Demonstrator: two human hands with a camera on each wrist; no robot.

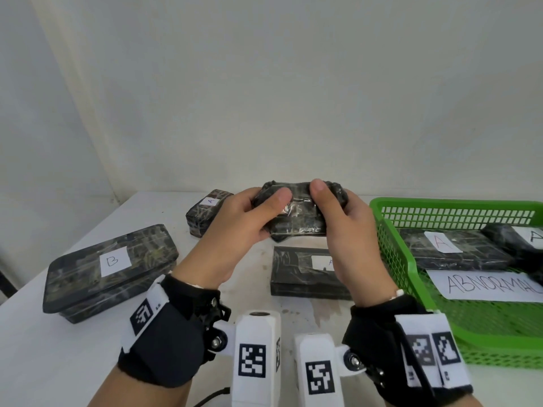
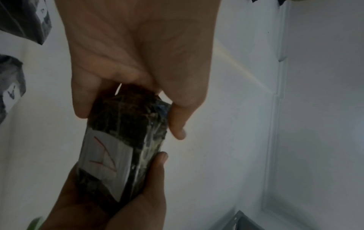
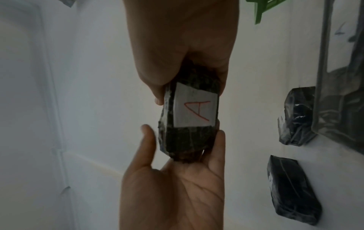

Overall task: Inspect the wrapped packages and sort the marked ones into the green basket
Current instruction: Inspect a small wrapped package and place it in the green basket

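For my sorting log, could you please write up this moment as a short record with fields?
held item: small wrapped package, lifted above the table
grip: left hand and right hand hold its two ends
label on held item: white label with a red A, on the side facing away from the person
green basket: two A-labelled packages and an ABNORMAL sign inside
on table: B-labelled package, two A-labelled packages

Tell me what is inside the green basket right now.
In the green basket lie a flat wrapped package labelled with a red A, a second dark package overlapping it, and a paper sign reading ABNORMAL. The frame's edge cuts off the rest.
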